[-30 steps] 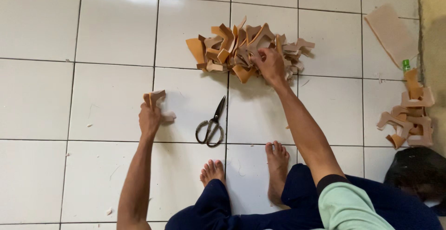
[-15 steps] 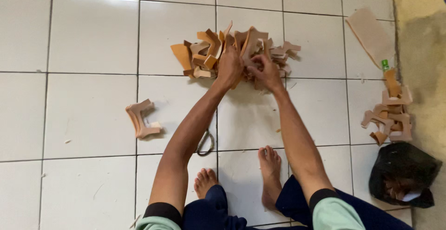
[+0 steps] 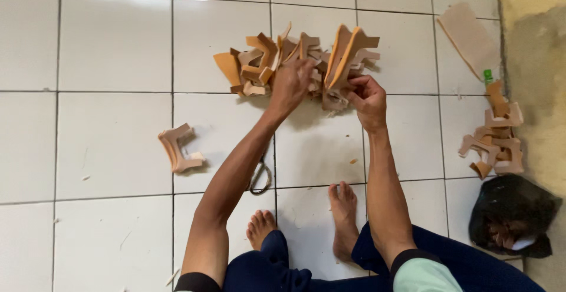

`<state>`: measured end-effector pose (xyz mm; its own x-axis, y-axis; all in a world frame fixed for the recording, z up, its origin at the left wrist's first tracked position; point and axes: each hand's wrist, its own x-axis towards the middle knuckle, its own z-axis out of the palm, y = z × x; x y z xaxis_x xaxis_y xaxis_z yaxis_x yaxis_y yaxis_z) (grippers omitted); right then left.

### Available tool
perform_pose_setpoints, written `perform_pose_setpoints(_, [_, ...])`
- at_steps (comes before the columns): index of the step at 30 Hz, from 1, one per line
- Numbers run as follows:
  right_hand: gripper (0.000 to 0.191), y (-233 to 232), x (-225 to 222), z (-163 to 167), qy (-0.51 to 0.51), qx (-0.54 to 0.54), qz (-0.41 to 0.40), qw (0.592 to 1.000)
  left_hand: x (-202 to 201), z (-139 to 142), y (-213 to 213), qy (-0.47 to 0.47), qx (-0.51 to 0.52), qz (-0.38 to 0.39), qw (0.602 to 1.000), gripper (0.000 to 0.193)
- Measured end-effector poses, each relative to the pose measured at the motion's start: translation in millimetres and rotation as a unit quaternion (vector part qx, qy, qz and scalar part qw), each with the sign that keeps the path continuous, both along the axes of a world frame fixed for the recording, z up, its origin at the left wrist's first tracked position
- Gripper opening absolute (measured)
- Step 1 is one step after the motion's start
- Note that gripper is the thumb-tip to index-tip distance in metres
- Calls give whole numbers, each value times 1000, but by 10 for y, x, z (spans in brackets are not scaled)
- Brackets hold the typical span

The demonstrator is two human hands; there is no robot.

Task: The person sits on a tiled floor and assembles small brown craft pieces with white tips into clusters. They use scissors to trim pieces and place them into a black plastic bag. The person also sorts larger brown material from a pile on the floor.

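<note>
A heap of tan cut-out foam pieces [image 3: 259,62] lies on the white tiled floor [image 3: 106,50] ahead of me. My right hand [image 3: 367,96] grips a bunch of these tan pieces [image 3: 348,50] and holds them upright above the heap. My left hand [image 3: 290,83] reaches into the middle of the heap, fingers curled on the pieces there. A small stack of pale pieces [image 3: 178,149] rests alone on the floor to the left. Black scissors [image 3: 259,177] lie under my left forearm, partly hidden.
My bare feet [image 3: 342,221] rest on the tiles near me. At the right lie another pile of tan pieces [image 3: 495,136], a flat tan sheet [image 3: 469,35], a small green-capped bottle [image 3: 488,77] and a black plastic bag [image 3: 510,215] beside a yellowish wall.
My left hand left the small stack on the floor at the left and came over to the heap. My right hand has lifted a bunch of pieces upright.
</note>
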<state>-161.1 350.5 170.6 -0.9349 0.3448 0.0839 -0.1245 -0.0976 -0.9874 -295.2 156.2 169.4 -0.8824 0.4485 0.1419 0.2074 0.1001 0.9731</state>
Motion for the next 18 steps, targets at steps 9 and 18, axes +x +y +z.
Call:
perform_pose_setpoints(9, [32, -1402, -99, -131, -107, 174, 167, 965, 706, -471, -1803, -147, 120, 150, 970, 29])
perform_pose_setpoints(18, [46, -812, -586, -754, -9, 464, -193, 865, 1074, -1016, -3253, 76, -399, 370, 835, 47])
